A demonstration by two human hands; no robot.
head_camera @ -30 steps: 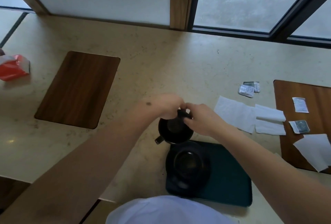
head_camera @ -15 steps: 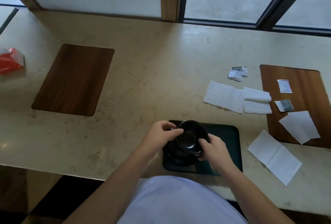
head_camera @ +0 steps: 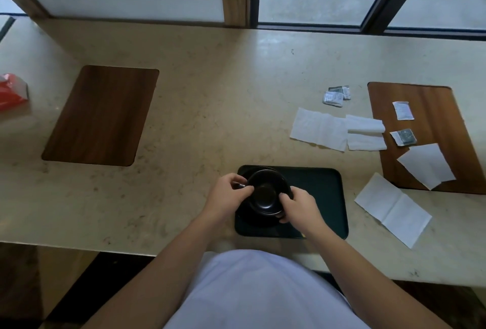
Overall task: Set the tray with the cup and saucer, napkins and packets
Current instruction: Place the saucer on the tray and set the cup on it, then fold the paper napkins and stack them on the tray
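Both hands are staying on the glossy black ceramic cup [head_camera: 265, 193] | left hand [head_camera: 226, 197] pinching its handle | right hand [head_camera: 298, 206] gripping its near-right rim | cup sitting over the black saucer [head_camera: 252, 219], dark green tray [head_camera: 323, 197]'s left.

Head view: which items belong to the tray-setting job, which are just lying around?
Job: tray, cup held by left hand and right hand, saucer, napkins, packets.
Lying about: red packet, left wooden mat.
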